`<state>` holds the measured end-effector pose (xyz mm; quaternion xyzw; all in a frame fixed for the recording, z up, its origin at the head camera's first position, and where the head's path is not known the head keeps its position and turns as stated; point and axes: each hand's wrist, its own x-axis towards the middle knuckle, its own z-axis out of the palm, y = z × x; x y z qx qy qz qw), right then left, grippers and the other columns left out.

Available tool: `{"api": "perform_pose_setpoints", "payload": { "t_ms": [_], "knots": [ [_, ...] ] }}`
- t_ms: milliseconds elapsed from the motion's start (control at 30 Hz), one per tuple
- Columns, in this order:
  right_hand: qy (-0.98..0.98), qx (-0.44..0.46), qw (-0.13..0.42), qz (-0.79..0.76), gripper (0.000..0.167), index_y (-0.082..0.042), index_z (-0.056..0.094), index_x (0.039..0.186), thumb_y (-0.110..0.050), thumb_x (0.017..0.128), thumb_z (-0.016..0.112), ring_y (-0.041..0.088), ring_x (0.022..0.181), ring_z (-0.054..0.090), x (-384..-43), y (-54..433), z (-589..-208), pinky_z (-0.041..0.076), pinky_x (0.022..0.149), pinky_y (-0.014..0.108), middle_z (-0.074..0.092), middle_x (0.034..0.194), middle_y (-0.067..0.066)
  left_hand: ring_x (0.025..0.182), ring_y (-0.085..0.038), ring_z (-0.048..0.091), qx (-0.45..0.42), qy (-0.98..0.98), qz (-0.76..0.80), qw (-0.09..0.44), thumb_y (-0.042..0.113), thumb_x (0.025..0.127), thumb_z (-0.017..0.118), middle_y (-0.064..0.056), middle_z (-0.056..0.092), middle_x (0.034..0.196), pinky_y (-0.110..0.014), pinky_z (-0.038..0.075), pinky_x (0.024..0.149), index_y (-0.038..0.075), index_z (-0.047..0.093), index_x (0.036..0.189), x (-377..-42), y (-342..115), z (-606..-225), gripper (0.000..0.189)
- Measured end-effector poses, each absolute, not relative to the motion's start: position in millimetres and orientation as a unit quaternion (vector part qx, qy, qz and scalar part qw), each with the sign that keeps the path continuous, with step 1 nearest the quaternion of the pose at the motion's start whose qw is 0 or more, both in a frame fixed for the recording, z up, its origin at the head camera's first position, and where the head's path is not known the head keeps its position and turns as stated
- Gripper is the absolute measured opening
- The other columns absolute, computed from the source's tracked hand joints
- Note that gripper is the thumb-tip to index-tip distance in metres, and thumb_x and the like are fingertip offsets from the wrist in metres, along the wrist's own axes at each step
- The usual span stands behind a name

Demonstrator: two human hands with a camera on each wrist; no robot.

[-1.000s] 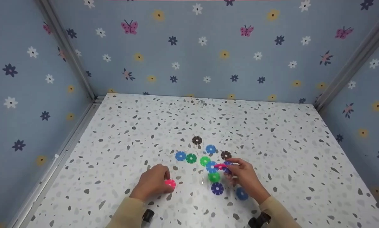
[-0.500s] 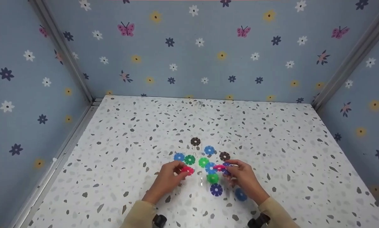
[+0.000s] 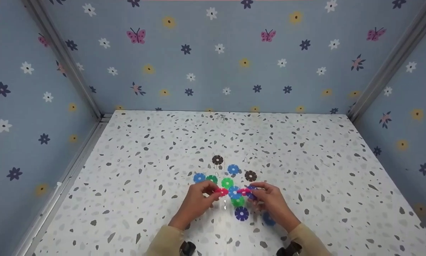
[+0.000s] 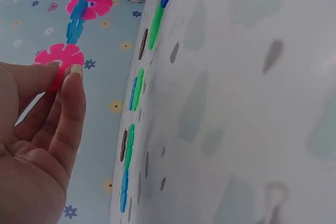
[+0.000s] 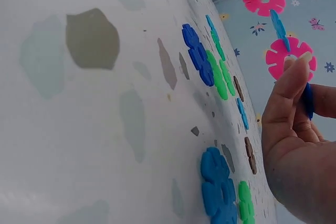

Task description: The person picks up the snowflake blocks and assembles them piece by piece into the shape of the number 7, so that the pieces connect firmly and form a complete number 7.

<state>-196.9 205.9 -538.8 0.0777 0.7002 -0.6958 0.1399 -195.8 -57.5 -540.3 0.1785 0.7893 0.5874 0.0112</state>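
Note:
My left hand (image 3: 197, 200) pinches a pink notched disc (image 4: 59, 59) between thumb and fingers, above the table. My right hand (image 3: 274, 202) holds a short chain of joined discs by its dark blue disc (image 5: 308, 100). Beyond that comes a second pink disc (image 5: 275, 62), with a light blue disc (image 3: 235, 192) slotted edge-on into it. The left pink disc meets the light blue one's free edge; whether their notches interlock I cannot tell. Fingers partly cover the dark blue disc.
Loose discs lie flat on the speckled table (image 3: 156, 142): brown (image 3: 217, 160) at the back, a blue disc (image 3: 199, 178) beside my left fingers, and a purple disc (image 3: 241, 213) in front, among several others. Flower-patterned walls (image 3: 213, 60) enclose the back and sides.
My left hand has carried its pink disc up and rightward from the table's left part to the light blue disc. The right hand stays nearly in place, still holding the chain.

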Motion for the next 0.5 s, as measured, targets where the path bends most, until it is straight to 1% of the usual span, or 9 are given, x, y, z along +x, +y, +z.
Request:
{"api": "perform_pose_setpoints", "payload": {
  "t_ms": [100,233,500],
  "knots": [
    [0.697,0.073,0.138,-0.7,0.038,0.006,0.056,0.128,-0.009,0.094,0.062,0.017,0.069,0.062,-196.9,208.2,-539.6,0.052,0.057,0.027,0.07,0.086,0.012,0.077,-0.017,0.066,0.184,0.785,0.591,0.016,0.013,0.09,0.074,0.002,0.068,0.087,-0.03,0.057,0.06,0.013,0.069,0.093,-196.8,-54.4,-540.2,0.006],
    [0.683,0.064,0.14,-0.714,0.04,0.008,0.053,0.129,-0.009,0.095,0.062,0.017,0.068,0.063,-197.0,210.4,-539.4,0.052,0.056,0.027,0.07,0.086,0.014,0.077,-0.019,0.066,0.188,0.781,0.596,0.01,0.009,0.089,0.075,-0.001,0.068,0.086,-0.029,0.057,0.059,0.011,0.07,0.09,-197.4,-51.7,-541.3,0.006],
    [0.693,0.061,0.133,-0.706,0.035,0.006,0.056,0.128,-0.01,0.096,0.06,0.017,0.069,0.064,-195.5,215.9,-539.5,0.053,0.056,0.028,0.07,0.087,0.014,0.077,-0.016,0.066,0.192,0.784,0.59,0.008,0.007,0.088,0.075,0.001,0.068,0.088,-0.03,0.057,0.059,0.013,0.07,0.089,-197.8,-48.9,-541.4,0.008]
  ]
}}
